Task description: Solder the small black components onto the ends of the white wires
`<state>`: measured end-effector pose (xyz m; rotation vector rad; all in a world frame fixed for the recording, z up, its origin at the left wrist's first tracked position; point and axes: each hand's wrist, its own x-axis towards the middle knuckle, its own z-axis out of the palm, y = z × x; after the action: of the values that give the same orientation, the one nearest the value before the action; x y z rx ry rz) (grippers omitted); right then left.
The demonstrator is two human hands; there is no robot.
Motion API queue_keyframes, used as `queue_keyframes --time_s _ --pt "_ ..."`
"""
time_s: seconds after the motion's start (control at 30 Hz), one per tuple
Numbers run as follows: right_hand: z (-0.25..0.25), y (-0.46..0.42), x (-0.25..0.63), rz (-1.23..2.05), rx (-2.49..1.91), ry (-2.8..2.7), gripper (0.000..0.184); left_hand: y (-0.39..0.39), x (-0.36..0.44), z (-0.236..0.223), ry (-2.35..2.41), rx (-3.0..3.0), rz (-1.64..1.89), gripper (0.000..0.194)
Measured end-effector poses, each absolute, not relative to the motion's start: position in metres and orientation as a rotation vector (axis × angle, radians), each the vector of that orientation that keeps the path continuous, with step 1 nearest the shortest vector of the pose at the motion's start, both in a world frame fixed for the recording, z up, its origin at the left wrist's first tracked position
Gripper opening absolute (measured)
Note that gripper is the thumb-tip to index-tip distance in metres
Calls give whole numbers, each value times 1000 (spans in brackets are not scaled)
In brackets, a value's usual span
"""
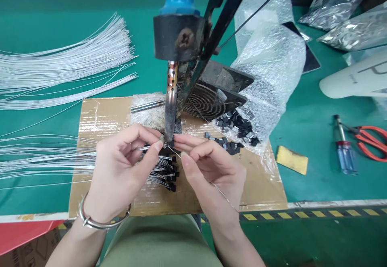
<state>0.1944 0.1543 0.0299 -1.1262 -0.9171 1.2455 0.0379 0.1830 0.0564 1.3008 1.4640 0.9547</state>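
Silver wire (174, 151) is pinched in your right hand (214, 170), near the tip of the soldering iron (171, 111). Your left hand (121, 174) pinches a small piece (165, 140), mostly hidden, just beside that tip. Between your hands, white wires (159, 171) with black ends (172, 174) lie on brown cardboard (260, 186).

We hold a slender silvery wire (222, 194) in our right fingers (192, 174), its tail slanting toward four o'clock across the palm and its near end meeting the darkened tip of the soldering iron (171, 97), which comes down from twelve o'clock, blue-handled and perforated along its shaft. Pale wires (142, 149) lie in our left fingers (148, 162), pointing toward three o'clock, beside a small black piece (171, 142) just under that tip.
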Motion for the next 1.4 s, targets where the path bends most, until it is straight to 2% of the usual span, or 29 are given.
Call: queue_keyframes --time_s 1.4 --pt "23 151 193 1186 -1109 -968 18 181 38 55 1457 1335 973 10"
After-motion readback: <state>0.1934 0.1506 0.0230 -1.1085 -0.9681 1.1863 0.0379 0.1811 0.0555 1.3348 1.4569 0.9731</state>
